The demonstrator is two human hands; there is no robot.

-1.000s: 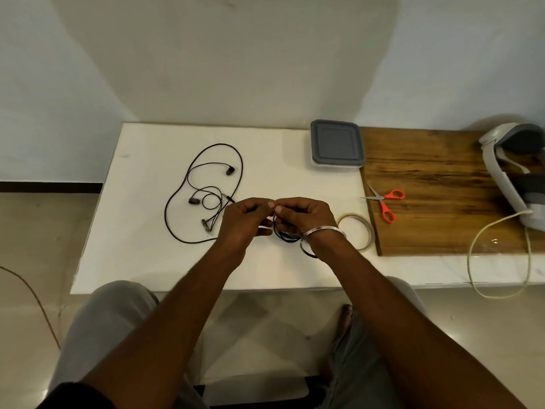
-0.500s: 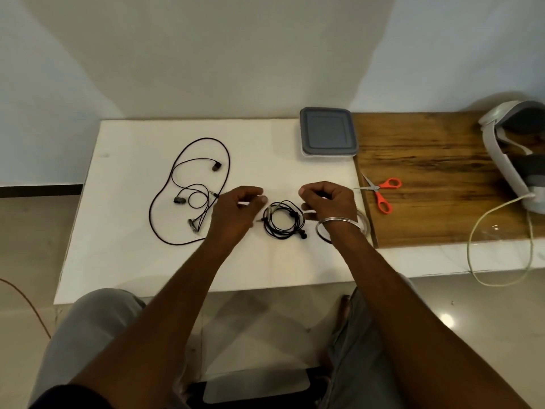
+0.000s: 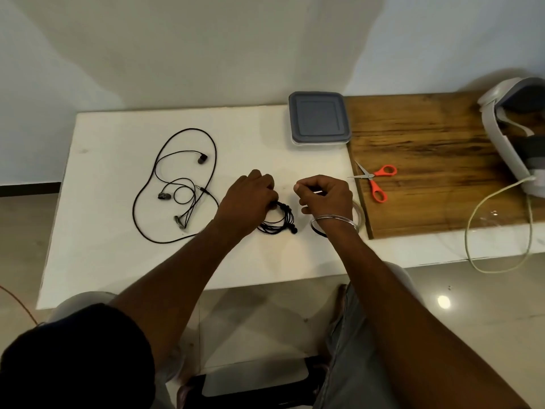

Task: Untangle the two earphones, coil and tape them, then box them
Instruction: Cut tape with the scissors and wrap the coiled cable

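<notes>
- Black coiled earphone (image 3: 278, 224) on white table (image 3: 118, 261), btwn hands.
- L hand (image 3: 250, 199): fingers curled, gripping coil's edge.
- R hand (image 3: 326, 196): fingers curled, pinching thin pale strip (image 3: 318, 191).
- 2nd earphone (image 3: 177, 184) lies uncoiled at left.

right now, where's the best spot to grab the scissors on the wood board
Grip the scissors by the two orange finger loops, coming from the right. They lie flat and open on the wooden board, blades pointing left toward the right hand, so the loops are the safe, free end.
</notes>
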